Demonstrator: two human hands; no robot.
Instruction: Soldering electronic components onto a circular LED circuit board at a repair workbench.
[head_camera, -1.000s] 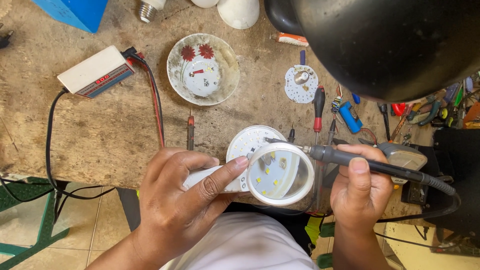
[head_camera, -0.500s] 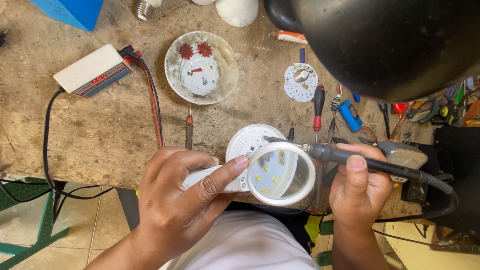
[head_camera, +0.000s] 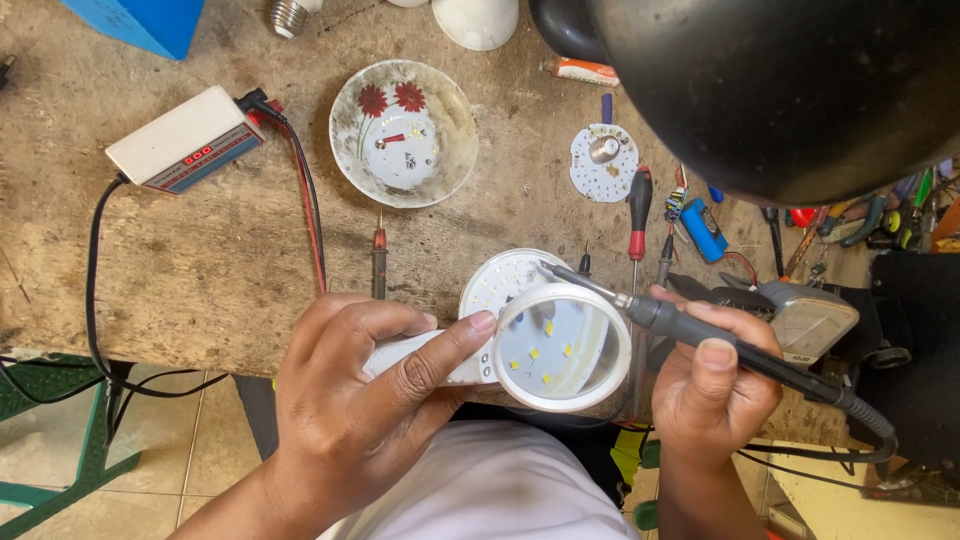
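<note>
White magnifier (head_camera: 560, 345) clenched in left grip (head_camera: 350, 400), soldering iron (head_camera: 700, 335) grasped in right grip (head_camera: 712, 385)

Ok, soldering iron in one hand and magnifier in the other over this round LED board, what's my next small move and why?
Probably ease the soldering iron tip a little toward you, under the magnifier. The right hand holds the tip at the round LED board's far edge, outside the lens, while the left hand keeps the lens over the yellow chips.
</note>
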